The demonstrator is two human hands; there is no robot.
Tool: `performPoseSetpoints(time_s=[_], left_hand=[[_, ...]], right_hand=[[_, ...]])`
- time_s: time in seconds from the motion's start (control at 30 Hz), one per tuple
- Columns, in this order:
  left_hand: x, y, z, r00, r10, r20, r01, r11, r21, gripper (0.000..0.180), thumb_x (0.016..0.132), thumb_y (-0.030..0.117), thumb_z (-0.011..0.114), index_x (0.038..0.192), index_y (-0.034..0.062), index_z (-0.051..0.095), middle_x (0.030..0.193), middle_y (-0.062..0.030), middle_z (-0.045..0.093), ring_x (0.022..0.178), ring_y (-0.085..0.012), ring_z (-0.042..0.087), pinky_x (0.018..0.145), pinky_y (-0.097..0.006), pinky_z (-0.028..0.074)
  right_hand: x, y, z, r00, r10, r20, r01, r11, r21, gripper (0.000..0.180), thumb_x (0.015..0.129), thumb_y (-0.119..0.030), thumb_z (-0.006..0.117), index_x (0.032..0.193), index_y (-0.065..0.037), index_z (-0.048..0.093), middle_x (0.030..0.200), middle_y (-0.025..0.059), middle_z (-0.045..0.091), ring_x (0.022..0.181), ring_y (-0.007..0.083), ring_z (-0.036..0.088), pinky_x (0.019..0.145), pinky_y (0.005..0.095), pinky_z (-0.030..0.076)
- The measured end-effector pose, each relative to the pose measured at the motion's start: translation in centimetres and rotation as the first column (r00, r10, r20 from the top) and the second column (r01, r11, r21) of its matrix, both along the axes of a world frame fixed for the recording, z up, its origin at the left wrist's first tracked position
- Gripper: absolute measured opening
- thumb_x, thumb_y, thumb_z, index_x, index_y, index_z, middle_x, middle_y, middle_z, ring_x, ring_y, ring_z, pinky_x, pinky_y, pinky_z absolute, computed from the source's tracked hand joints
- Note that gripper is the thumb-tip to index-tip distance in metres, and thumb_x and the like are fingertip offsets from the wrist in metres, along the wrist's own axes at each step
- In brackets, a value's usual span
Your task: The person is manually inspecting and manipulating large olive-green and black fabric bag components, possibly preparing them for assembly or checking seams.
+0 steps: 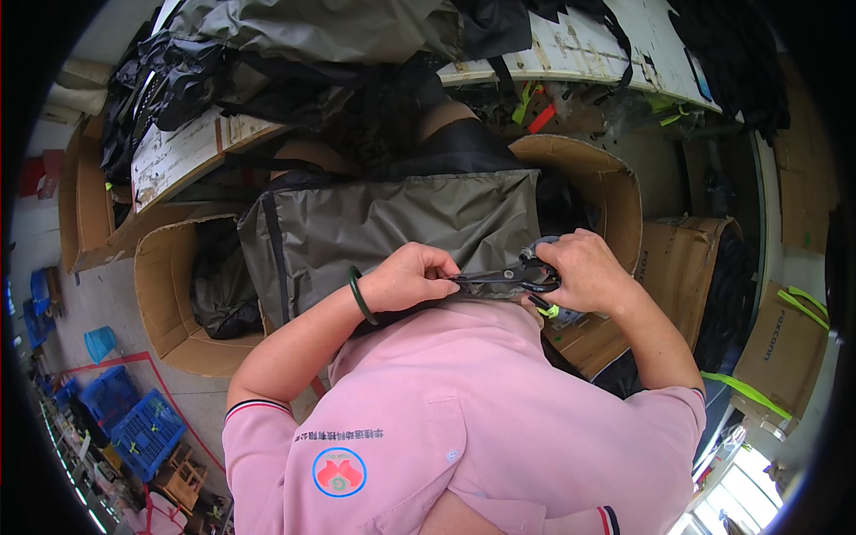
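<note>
Across my lap lies a grey-green fabric piece (pixel 383 218) with a black strip (pixel 275 254) along its left side. My right hand (pixel 584 267) is closed round the black handles of a pair of scissors (pixel 499 275), whose blades point left. Close to the blade tips, my left hand (pixel 410 276) is held over the near edge of the fabric, thumb and fingers pinched together. Whatever sits in that pinch is too small or too hidden to name. A green bangle (pixel 359 294) circles my left wrist.
Cardboard boxes flank my lap: an open one (pixel 169 334) with dark fabric at left, another (pixel 620 178) at right. Ahead stands a worn white table (pixel 571 49) heaped with dark fabric (pixel 312 31). Blue crates (pixel 147 437) stand on the floor at lower left.
</note>
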State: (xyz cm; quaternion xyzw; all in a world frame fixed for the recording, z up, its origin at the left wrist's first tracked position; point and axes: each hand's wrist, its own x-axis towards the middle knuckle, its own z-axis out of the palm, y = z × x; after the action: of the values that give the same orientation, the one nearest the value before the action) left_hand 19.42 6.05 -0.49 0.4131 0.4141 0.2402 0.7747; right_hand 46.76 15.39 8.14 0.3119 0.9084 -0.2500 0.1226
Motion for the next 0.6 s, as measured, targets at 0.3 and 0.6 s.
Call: performPoseSetpoints(time_s=[0.3, 0.6], left_hand=[[-0.1, 0.1, 0.0, 1.0, 0.015, 0.019, -0.015, 1.0, -0.005, 0.007, 0.089, 0.006, 0.068, 0.094, -0.0002, 0.068, 0.078, 0.0037, 0.063, 0.069, -0.0016, 0.053, 0.062, -0.019, 0.043], [-5.9, -0.7, 2.3, 0.941, 0.336, -0.049, -0.269, 0.825, 0.498, 0.025, 0.091, 0.015, 0.07, 0.112, 0.002, 0.065, 0.097, -0.0001, 0.066, 0.085, -0.0062, 0.058, 0.079, -0.023, 0.049]], right_hand=[[0.4, 0.0, 0.1, 0.995, 0.002, 0.1, -0.008, 0.998, 0.065, 0.038, 0.069, -0.04, 0.078, 0.075, -0.007, 0.062, 0.068, 0.0138, 0.065, 0.07, 0.0348, 0.066, 0.065, 0.0451, 0.051], [-3.0, -2.1, -2.2, 0.942, -0.324, -0.081, 0.278, 0.896, -0.347, 0.057, 0.065, -0.048, 0.087, 0.079, -0.002, 0.057, 0.069, 0.0169, 0.059, 0.066, 0.038, 0.06, 0.059, 0.0414, 0.046]])
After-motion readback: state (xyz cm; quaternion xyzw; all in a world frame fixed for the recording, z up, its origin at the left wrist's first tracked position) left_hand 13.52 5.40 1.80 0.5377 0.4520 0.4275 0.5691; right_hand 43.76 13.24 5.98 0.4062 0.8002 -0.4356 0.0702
